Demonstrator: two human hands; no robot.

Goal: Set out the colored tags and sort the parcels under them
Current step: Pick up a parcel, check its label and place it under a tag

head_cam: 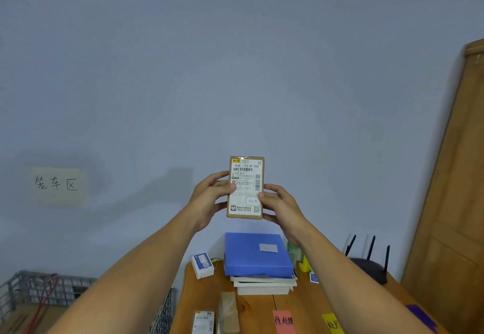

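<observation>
Against the wall, parcel (245, 187) upright between left hand (211, 195) and right hand (278, 206).

You have a tan cardboard parcel (245, 187) whose white label carries black barcodes and a yellow corner mark. On the orange-brown wood worktop (309, 305) lie a pink tag (284, 321), a yellow tag (332, 323) and a purple tag (421, 316), the first two with black handwriting. A solid blue box (255, 255) sits on white trays (264, 285), against a pale grey-blue wall (235, 59).

Wooden table (309, 305) at the lower centre of the frame.
Laid on it are a pink tag (284, 322), a yellow tag (332, 323), a purple tag (421, 316), a white tray (264, 287), a black router (369, 268) and small parcels (204, 322).
</observation>
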